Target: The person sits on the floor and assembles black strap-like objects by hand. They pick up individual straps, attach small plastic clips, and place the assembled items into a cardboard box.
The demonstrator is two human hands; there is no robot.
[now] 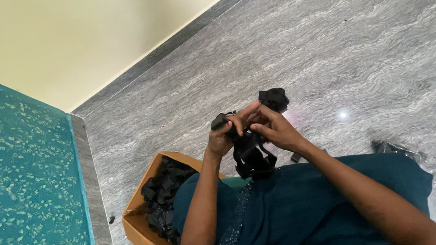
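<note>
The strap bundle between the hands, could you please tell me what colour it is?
Black throughout; the strap bundle shows best in the head view, held by both hands.

A cardboard box [139, 232] of black pieces sits on the grey marble floor [327, 37] at seven o'clock; a teal panel [21, 184] stands at nine.

One head-worn camera looks steeply down over the person's own forearms onto the grey floor [369, 33]. It sits close above the lap. The cream wall [87, 34] fills the upper left corner.
</note>
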